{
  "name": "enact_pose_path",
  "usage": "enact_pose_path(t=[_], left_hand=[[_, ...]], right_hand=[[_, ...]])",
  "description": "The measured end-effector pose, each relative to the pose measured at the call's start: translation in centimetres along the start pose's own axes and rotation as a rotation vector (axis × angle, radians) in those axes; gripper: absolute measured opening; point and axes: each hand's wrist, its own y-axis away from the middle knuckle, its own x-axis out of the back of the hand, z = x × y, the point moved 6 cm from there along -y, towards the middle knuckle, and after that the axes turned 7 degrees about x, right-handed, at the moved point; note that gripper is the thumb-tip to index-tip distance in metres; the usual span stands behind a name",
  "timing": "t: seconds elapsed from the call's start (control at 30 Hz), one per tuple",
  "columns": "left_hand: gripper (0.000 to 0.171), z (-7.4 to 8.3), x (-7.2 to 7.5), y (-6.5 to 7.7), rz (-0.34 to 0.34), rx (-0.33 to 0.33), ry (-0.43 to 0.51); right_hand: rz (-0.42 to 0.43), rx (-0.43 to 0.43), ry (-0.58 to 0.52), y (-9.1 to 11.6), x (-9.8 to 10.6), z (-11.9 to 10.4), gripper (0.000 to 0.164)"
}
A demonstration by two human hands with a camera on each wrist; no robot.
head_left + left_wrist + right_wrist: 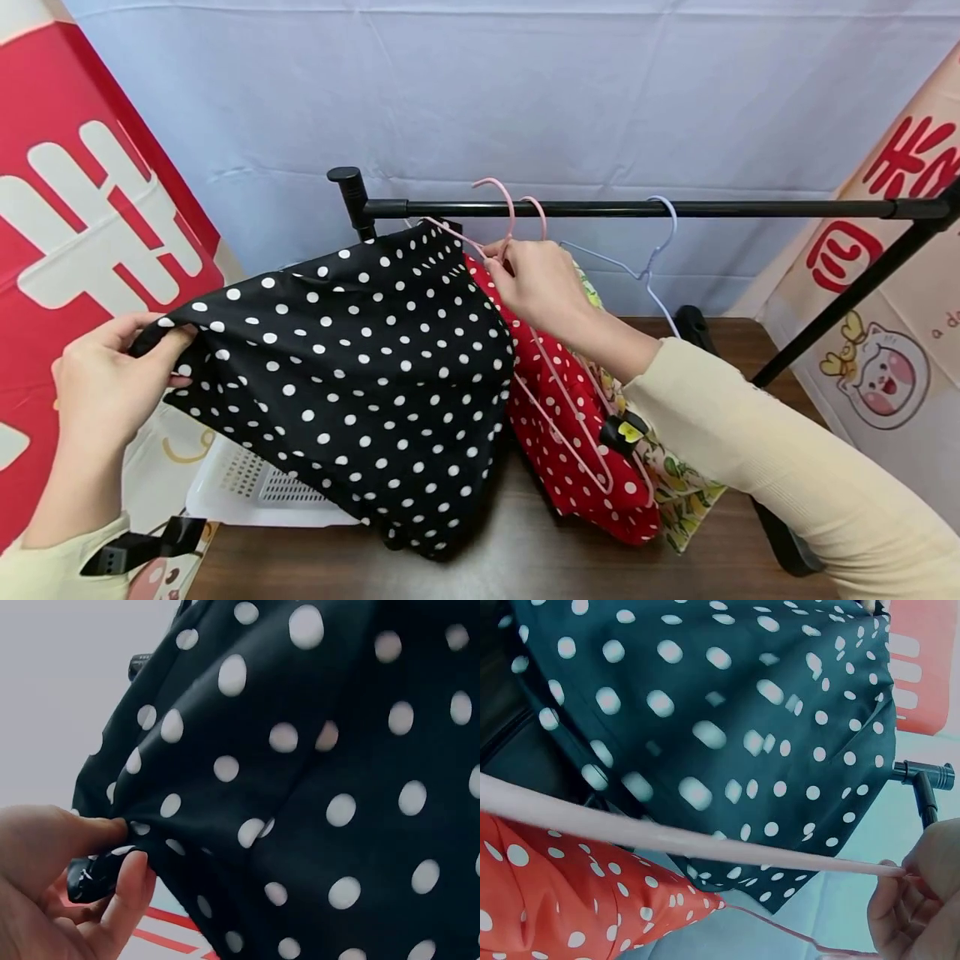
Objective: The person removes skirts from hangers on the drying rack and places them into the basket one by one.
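Note:
My left hand (112, 375) pinches the edge of a black cloth with white polka dots (375, 358), thumb against curled fingers, stretching it out to the left. In the left wrist view a fold of the cloth (300, 802) sticks out between thumb and fingers. My right hand (547, 279) grips a pink hanger (510, 208) just below its hook. One arm of this hanger reaches left to the top corner of the black cloth. The lower part slants down over a red polka-dot cloth (622, 517). In the right wrist view the thumb and fingers pinch the pink hanger (817, 860).
A black rail (750, 208) runs across the back. The red cloth hangs there by another pink hanger (536, 208), beside a lemon-print cloth (682, 500). A blue hanger (671, 225) hangs further right. A white basket (217, 483) sits partly behind the black cloth on the wooden table (525, 558).

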Motion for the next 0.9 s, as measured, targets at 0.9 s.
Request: enact_pose_path(t=[0.9], left_hand=[[0.015,2.2,2.7,-3.5,0.082,0.071,0.347]], right_hand=[[-0.056,0.007,-0.022,0.1,1.0,-0.2,0.024]])
